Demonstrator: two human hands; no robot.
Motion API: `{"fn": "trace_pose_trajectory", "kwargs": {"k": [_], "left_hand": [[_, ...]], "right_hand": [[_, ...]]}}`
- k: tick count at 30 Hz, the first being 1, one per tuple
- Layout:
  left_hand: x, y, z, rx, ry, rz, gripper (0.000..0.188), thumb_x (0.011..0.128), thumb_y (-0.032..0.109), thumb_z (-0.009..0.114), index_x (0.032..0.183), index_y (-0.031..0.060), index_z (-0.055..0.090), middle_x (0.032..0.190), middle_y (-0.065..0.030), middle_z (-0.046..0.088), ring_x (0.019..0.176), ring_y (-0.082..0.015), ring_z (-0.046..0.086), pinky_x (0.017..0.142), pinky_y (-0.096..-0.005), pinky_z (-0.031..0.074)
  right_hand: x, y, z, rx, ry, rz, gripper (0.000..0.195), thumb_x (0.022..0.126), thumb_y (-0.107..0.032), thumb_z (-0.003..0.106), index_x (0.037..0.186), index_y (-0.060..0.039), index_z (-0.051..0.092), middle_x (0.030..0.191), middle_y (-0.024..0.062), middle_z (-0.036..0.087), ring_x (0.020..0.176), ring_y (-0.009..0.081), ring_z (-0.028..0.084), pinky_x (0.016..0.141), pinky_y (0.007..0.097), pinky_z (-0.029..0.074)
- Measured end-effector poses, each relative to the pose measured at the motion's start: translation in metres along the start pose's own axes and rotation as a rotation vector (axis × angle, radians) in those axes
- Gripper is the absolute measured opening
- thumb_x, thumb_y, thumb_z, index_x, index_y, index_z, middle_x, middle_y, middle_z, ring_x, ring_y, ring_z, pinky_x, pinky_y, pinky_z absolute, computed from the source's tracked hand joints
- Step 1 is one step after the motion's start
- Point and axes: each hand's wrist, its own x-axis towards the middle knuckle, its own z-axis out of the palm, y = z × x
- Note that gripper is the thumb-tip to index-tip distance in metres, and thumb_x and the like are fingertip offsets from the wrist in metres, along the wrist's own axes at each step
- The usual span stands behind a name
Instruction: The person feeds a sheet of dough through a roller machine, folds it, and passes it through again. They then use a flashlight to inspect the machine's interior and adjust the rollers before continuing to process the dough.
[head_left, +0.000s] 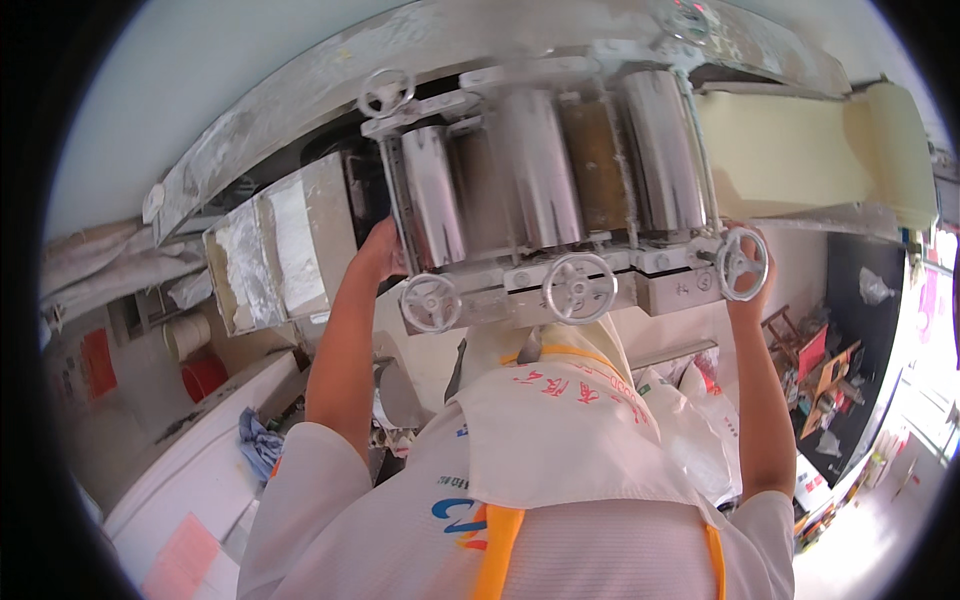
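Observation:
A dough sheeting machine stands before me, with polished steel rollers (540, 169) in its frame. My left hand (386, 244) is at the machine's left end, beside the left roller (435, 195); its fingers are partly hidden by the frame. At the right end, my right hand (748, 274) shows through and behind the spokes of a metal handwheel (763, 262). Whether it grips the wheel cannot be made out. A pale yellow dough sheet (787, 150) stretches out on the right towards a thick dough roll (896, 150).
More handwheels, a middle one (580, 288) and a left one (431, 303), jut towards me. A floury hopper or tray (334, 232) extends left. Plastic bags (697, 435) lie below right. A blue cloth (259, 442) rests on a white surface (180, 480), and a red bucket (204, 377) stands farther left.

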Motion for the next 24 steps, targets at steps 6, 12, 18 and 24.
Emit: {"fn": "trace_pose_trajectory", "kwargs": {"k": [6,12,18,24], "left_hand": [[0.041,0.030,-0.007,-0.406,-0.151,0.330,0.073,0.109,0.067,0.041,0.142,0.0057,0.062,0.133,-0.0162,0.070,0.121,-0.0344,0.065,0.108,-0.0519,0.051],[0.017,-0.027,0.010,-0.199,0.136,0.116,0.075,0.106,0.076,0.039,0.125,0.0112,0.072,0.117,-0.0099,0.076,0.103,-0.0306,0.071,0.095,-0.0478,0.057],[0.003,-0.099,0.009,0.206,0.540,0.411,0.084,0.111,0.065,0.038,0.107,-0.0098,0.074,0.104,-0.0275,0.076,0.098,-0.0384,0.069,0.095,-0.0469,0.049],[0.043,-0.151,0.025,-0.395,0.340,0.806,0.053,0.115,0.044,0.050,0.140,0.0006,0.067,0.131,-0.0097,0.072,0.121,-0.0196,0.063,0.109,-0.0349,0.045]], "right_hand": [[0.001,0.030,-0.012,0.131,-0.060,-0.010,0.031,0.110,-0.026,0.062,0.119,0.0013,0.073,0.099,0.0062,0.074,0.090,0.0138,0.066,0.082,0.0326,0.055],[0.007,0.049,-0.021,0.159,-0.127,-0.118,0.048,0.110,-0.040,0.055,0.127,0.0024,0.069,0.117,0.0125,0.074,0.111,0.0220,0.070,0.105,0.0377,0.051],[0.015,0.054,-0.024,0.123,-0.109,-0.086,0.040,0.110,-0.033,0.054,0.124,0.0010,0.071,0.117,0.0133,0.075,0.110,0.0234,0.071,0.104,0.0414,0.054],[0.020,0.050,-0.026,0.061,-0.110,-0.098,0.033,0.110,-0.027,0.058,0.120,0.0020,0.071,0.114,0.0130,0.074,0.105,0.0231,0.071,0.100,0.0400,0.057]]}}
